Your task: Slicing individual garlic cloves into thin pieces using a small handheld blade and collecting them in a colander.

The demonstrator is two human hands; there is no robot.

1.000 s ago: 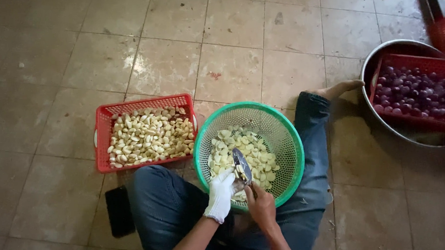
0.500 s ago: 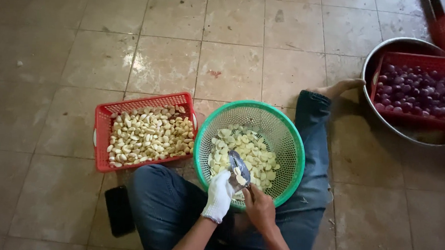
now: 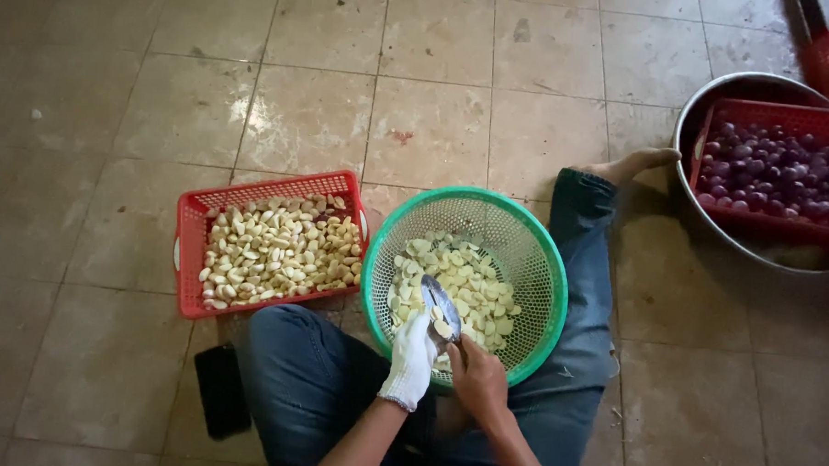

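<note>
Gloved left hand (image 3: 411,360) closed on a garlic clove (image 3: 441,329), bare right hand (image 3: 476,378) just beside it gripping a knife (image 3: 437,305), blade against the clove; green basket (image 3: 526,255) of garlic right under both, red basket (image 3: 190,244) off to the left

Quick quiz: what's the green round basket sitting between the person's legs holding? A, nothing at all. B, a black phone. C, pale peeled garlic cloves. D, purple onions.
C: the green basket holds pale peeled cloves, under the knife.
</note>
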